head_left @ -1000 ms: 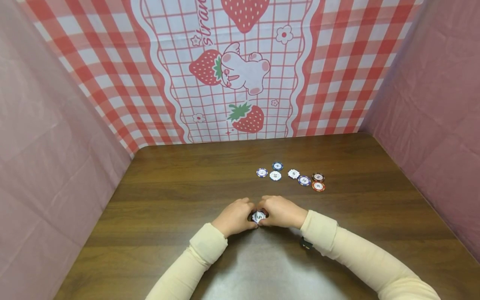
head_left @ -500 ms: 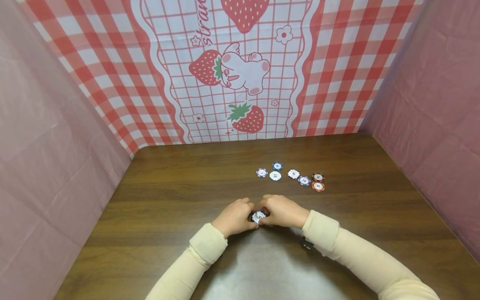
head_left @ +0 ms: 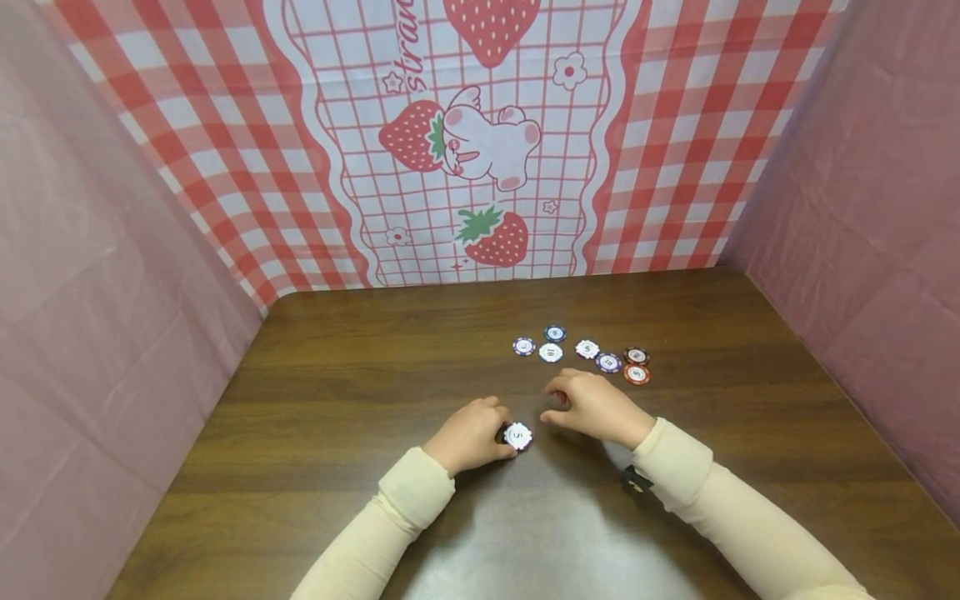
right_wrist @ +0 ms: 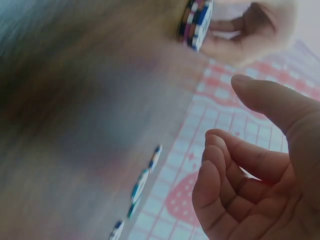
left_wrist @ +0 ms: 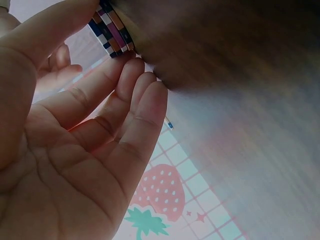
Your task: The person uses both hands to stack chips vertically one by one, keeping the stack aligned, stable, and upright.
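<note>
A short stack of poker chips (head_left: 518, 436) stands on the wooden table, its top chip white and marked 5. My left hand (head_left: 468, 437) holds the stack from the left, thumb at the near side and fingers at the far side. Coloured edges of several stacked chips (left_wrist: 111, 31) show in the left wrist view. To the right of the stack, my right hand (head_left: 596, 408) is off the chips, thumb and bent fingers apart with nothing between them. Nearest to it are a blue chip (head_left: 609, 362) and a red chip (head_left: 637, 374).
Farther back lie more loose chips: a white one (head_left: 587, 349), a black one (head_left: 637, 356), a dark blue one (head_left: 555, 333), a light one marked 10 (head_left: 551, 352) and a purple-edged one (head_left: 524, 346). A strawberry-print cloth (head_left: 480, 150) hangs behind the table.
My right hand has let go of the stack and moved right and away from me, toward the loose chips. The left hand keeps its place; the top white chip now lies squarely on the stack.
</note>
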`<state>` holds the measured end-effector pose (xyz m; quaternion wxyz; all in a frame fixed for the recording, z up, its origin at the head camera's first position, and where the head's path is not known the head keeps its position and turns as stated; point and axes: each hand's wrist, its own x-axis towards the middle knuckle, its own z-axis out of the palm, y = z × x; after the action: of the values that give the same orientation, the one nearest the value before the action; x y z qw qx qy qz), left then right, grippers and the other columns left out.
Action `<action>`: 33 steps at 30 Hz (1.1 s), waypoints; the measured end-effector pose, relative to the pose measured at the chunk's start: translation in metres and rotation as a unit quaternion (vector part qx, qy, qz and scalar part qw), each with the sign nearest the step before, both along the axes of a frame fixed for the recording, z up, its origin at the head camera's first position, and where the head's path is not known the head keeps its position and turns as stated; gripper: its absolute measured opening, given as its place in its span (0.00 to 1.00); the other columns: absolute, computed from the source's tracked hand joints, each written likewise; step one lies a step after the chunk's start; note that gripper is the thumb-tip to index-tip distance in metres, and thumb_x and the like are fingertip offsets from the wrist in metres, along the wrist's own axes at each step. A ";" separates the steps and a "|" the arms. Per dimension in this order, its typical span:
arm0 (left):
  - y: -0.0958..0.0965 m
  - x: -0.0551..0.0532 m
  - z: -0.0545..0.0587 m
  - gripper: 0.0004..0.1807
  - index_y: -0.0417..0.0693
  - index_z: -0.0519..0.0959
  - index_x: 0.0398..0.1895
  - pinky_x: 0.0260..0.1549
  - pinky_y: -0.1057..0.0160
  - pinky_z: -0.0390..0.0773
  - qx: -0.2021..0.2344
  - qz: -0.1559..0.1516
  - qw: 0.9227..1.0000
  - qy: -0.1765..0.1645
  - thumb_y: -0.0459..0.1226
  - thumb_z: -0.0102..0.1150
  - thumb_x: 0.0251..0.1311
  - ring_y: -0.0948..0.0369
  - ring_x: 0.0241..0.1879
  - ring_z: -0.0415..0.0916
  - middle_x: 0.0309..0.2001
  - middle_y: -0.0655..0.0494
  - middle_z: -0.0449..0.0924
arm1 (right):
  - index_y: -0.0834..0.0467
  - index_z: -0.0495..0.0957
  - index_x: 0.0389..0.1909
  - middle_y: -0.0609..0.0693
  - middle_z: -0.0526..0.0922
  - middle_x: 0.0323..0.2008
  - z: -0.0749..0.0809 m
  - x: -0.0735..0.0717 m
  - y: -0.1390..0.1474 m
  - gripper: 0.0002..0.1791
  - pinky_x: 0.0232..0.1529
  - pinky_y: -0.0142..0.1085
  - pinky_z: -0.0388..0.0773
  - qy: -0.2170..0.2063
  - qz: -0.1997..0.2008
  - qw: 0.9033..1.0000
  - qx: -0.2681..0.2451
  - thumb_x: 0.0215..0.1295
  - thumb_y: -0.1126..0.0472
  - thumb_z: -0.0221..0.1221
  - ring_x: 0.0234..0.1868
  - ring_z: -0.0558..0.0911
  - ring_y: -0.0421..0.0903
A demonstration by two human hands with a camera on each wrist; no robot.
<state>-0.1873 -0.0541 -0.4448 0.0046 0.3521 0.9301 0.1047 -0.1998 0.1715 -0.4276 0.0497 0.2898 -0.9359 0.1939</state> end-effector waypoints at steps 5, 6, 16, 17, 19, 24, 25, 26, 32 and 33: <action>0.000 0.000 0.000 0.15 0.49 0.83 0.36 0.44 0.62 0.76 0.001 -0.003 1.000 0.000 0.47 0.72 0.48 0.60 0.39 0.77 0.35 0.58 0.80 | 0.64 0.83 0.39 0.46 0.76 0.25 0.001 -0.004 0.017 0.19 0.30 0.33 0.70 0.007 -0.045 0.999 -0.016 0.52 0.54 0.71 0.27 0.72 0.38; 0.000 0.000 0.000 0.15 0.49 0.84 0.36 0.44 0.62 0.76 0.002 -0.003 1.000 -0.001 0.47 0.72 0.48 0.60 0.39 0.77 0.35 0.58 0.80 | 0.64 0.83 0.39 0.46 0.76 0.26 0.002 -0.005 0.021 0.19 0.31 0.34 0.71 0.008 -0.055 0.998 -0.017 0.52 0.54 0.71 0.28 0.72 0.38; 0.000 -0.001 -0.001 0.16 0.49 0.84 0.37 0.44 0.62 0.76 -0.001 -0.004 1.000 0.000 0.47 0.72 0.48 0.61 0.38 0.76 0.35 0.58 0.79 | 0.65 0.82 0.39 0.51 0.77 0.28 0.004 -0.013 0.067 0.19 0.31 0.37 0.68 0.000 -0.138 0.990 -0.033 0.55 0.54 0.68 0.29 0.72 0.43; 0.000 -0.001 -0.001 0.16 0.49 0.84 0.38 0.44 0.62 0.76 -0.001 -0.004 1.000 -0.001 0.47 0.72 0.48 0.61 0.38 0.76 0.35 0.58 0.80 | 0.65 0.82 0.38 0.52 0.78 0.28 0.004 -0.014 0.071 0.18 0.31 0.37 0.68 -0.004 -0.145 0.989 -0.035 0.54 0.54 0.69 0.29 0.72 0.43; 0.000 -0.001 -0.001 0.16 0.49 0.84 0.38 0.44 0.62 0.76 -0.001 -0.004 1.000 -0.003 0.47 0.72 0.48 0.61 0.38 0.76 0.36 0.58 0.80 | 0.64 0.82 0.34 0.52 0.78 0.27 0.003 -0.017 0.079 0.16 0.30 0.36 0.67 -0.010 -0.156 0.987 -0.038 0.54 0.54 0.68 0.28 0.72 0.43; 0.000 -0.001 -0.003 0.16 0.50 0.84 0.37 0.43 0.63 0.76 -0.001 -0.003 1.000 -0.001 0.47 0.72 0.48 0.61 0.38 0.76 0.35 0.58 0.79 | 0.61 0.81 0.28 0.47 0.76 0.22 0.000 -0.024 0.094 0.12 0.27 0.36 0.65 -0.021 -0.172 0.984 -0.030 0.55 0.55 0.67 0.24 0.70 0.42; 0.000 -0.001 -0.003 0.16 0.50 0.84 0.37 0.43 0.63 0.76 0.000 -0.003 1.000 -0.001 0.47 0.73 0.48 0.61 0.38 0.76 0.35 0.58 0.79 | 0.61 0.80 0.27 0.47 0.75 0.20 0.000 -0.025 0.096 0.12 0.26 0.36 0.64 -0.023 -0.175 0.984 -0.026 0.55 0.55 0.66 0.23 0.70 0.42; 0.000 -0.001 -0.003 0.16 0.50 0.84 0.37 0.43 0.63 0.76 -0.001 -0.002 1.000 0.000 0.47 0.73 0.47 0.61 0.38 0.76 0.35 0.58 0.79 | 0.61 0.80 0.26 0.46 0.73 0.19 -0.001 -0.026 0.099 0.12 0.25 0.36 0.63 -0.025 -0.178 0.984 -0.022 0.55 0.55 0.66 0.22 0.69 0.42; 0.000 -0.001 -0.003 0.16 0.50 0.84 0.37 0.44 0.63 0.76 0.000 0.001 1.000 -0.003 0.48 0.72 0.48 0.61 0.38 0.76 0.35 0.59 0.79 | 0.58 0.77 0.20 0.45 0.69 0.15 -0.003 -0.035 0.109 0.14 0.22 0.36 0.60 -0.049 -0.194 0.980 0.010 0.56 0.53 0.65 0.19 0.66 0.43; 0.000 -0.001 -0.003 0.16 0.50 0.84 0.37 0.43 0.63 0.76 0.000 0.001 1.000 -0.003 0.47 0.72 0.48 0.61 0.38 0.76 0.35 0.59 0.79 | 0.59 0.77 0.19 0.46 0.69 0.15 -0.003 -0.036 0.110 0.15 0.22 0.36 0.60 -0.056 -0.196 0.979 0.013 0.56 0.52 0.65 0.19 0.66 0.43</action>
<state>-0.1888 -0.0545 -0.4476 0.0075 0.3509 0.9303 0.1060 -0.2363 0.2817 -0.4307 0.0303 0.0902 -0.9782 0.1844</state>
